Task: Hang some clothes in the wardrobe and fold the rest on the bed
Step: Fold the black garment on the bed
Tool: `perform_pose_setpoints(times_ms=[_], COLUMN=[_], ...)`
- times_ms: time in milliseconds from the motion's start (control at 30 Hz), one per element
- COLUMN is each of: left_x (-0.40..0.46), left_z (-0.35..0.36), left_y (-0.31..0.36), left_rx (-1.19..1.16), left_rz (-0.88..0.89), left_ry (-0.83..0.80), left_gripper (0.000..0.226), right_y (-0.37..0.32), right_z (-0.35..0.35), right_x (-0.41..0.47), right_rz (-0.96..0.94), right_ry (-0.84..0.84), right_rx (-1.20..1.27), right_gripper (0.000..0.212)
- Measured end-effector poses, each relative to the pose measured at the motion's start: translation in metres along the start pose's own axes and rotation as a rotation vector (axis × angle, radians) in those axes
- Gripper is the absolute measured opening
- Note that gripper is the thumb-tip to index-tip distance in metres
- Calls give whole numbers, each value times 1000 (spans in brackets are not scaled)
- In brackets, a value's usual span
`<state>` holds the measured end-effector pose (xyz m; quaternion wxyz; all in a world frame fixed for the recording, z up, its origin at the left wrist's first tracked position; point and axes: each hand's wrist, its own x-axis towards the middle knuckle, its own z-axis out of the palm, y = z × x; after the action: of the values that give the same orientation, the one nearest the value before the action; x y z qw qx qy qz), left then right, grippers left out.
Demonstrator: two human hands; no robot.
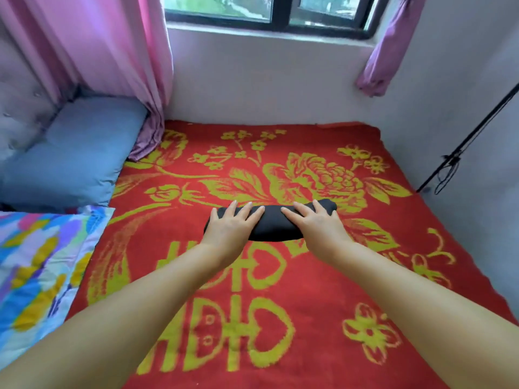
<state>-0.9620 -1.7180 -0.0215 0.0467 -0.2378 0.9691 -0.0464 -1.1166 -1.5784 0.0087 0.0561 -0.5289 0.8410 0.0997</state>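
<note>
A black garment [271, 221], soft cloth folded into a long narrow bundle, lies across the middle of the bed, on a fuzzy red blanket [323, 276] woven with yellow flowers. Blue pillow [75, 158] and a bright patterned quilt [36, 265] sit left (pink curtains [112, 51] hang under the window). The left hand [230, 227] and right hand [316, 223] lie flat on the bundle, fingers straight, pressing.

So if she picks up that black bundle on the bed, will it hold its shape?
Probably not: the black bundle is soft folded cloth, so it would likely sag or unfold. It looks light. Both hands, left and right, press flat on it, perhaps to keep it compact.
</note>
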Motion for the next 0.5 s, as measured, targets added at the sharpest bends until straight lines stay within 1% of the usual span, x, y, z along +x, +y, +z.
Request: perform_pose_setpoints(times_ms=[133, 233, 333, 500], left_x=[-11, -13, -20, -45], left_z=[-44, -70, -85, -96], left_y=[1, 5, 14, 27], left_rx=[54, 74, 90, 60], left_rz=[38, 27, -36, -180], left_ry=[71, 70, 80, 55], left_gripper=[82, 84, 82, 78], right_y=[7, 15, 25, 31], right_z=[-38, -61, -76, -83], right_x=[-29, -40, -42, -35], right_rz=[-10, -8, -62, -220], right_ry=[69, 77, 110, 145], right_rx=[-39, -57, -68, -106], right_gripper=[78, 82, 81, 79])
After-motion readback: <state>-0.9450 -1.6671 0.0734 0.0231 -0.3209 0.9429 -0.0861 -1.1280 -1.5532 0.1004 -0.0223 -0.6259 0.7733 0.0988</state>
